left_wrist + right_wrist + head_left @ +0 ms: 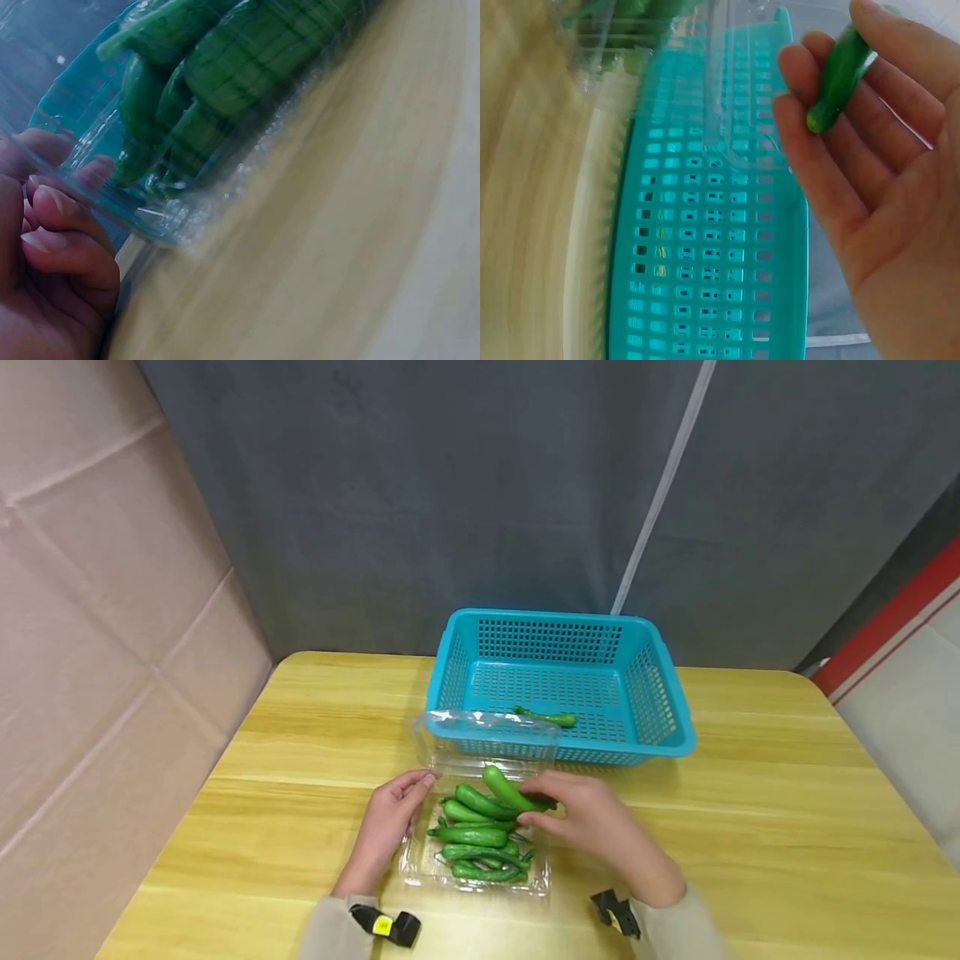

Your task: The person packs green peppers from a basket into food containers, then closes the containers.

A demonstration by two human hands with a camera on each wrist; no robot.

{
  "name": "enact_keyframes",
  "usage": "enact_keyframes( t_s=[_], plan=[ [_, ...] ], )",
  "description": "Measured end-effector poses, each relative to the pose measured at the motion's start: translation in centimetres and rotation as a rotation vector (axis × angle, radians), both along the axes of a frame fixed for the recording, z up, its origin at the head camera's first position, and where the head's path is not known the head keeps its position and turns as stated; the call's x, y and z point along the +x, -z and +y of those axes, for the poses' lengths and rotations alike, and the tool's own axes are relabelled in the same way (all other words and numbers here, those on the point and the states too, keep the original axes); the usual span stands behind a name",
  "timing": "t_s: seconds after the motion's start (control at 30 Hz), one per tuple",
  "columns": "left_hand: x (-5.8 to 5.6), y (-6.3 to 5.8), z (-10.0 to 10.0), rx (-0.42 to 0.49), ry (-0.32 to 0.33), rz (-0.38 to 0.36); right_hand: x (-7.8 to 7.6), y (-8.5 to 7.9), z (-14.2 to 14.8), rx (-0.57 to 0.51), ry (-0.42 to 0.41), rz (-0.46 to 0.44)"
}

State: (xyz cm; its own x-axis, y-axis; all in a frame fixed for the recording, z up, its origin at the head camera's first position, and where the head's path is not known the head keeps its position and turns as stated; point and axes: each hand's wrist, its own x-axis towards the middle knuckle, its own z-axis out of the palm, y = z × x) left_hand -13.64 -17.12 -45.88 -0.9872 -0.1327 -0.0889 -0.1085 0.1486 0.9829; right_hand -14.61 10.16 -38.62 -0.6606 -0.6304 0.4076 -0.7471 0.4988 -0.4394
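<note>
An open clear plastic clamshell box (408, 860) lies on the table with several green chili peppers (468, 837) piled in it. My left hand (392, 814) pinches the box's left side near the hinge; in the left wrist view, fingers (67, 247) curl at the clear wall. Over the box's upper right corner, my right hand (588, 814) holds a green chili pepper (502, 787) between thumb and fingers. The right wrist view shows this pepper (840, 79) lying across the fingertips, its end poking out past them.
Behind the box stands a blue-green perforated basket (671, 693), one green chili pepper (551, 718) on its floor. The raised clear lid (487, 739) overlaps the basket's front left rim. A grey curtain (420, 510) hangs beyond the wooden table (300, 777).
</note>
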Motion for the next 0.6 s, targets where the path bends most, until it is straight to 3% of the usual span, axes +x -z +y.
enact_keyframes(
  t_s=[0.6],
  plan=[
    [0.0,0.3,0.0,0.012,0.001,0.02,1.0,0.9,-2.2,0.235,-0.118,-0.143]
  ],
)
